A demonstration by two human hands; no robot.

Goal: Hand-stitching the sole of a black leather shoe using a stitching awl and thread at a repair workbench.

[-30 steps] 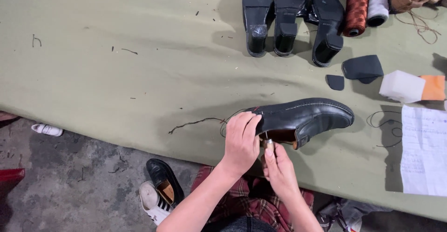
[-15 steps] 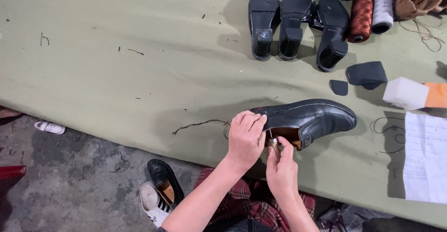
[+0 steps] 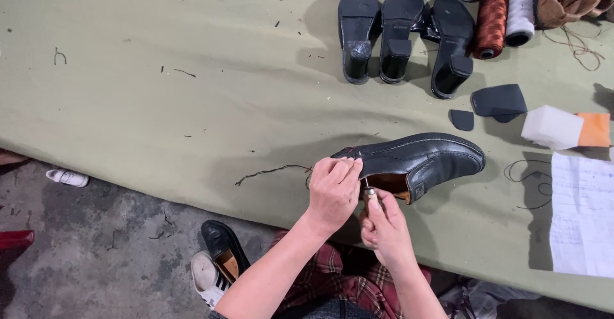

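The person's left hand (image 3: 332,191) is clamping its fingers over the heel end of a smooth black leather shoe (image 3: 416,162) lying on its side near the front edge of the olive cloth-covered worktop (image 3: 160,101). The right hand (image 3: 384,226) is closed around a slim awl (image 3: 369,194), whose metal tip is pointing into the tan-lined opening. A dark thread (image 3: 268,172) is trailing leftward. Three black block-heeled soles (image 3: 400,34) are lying near the back edge.

Shoe-repair workshop: beyond the fingers (image 3: 345,165) lay heeled soles (image 3: 400,34), thread spools (image 3: 492,18) and leather offcuts (image 3: 499,101) on a cloth-covered bench (image 3: 160,101).
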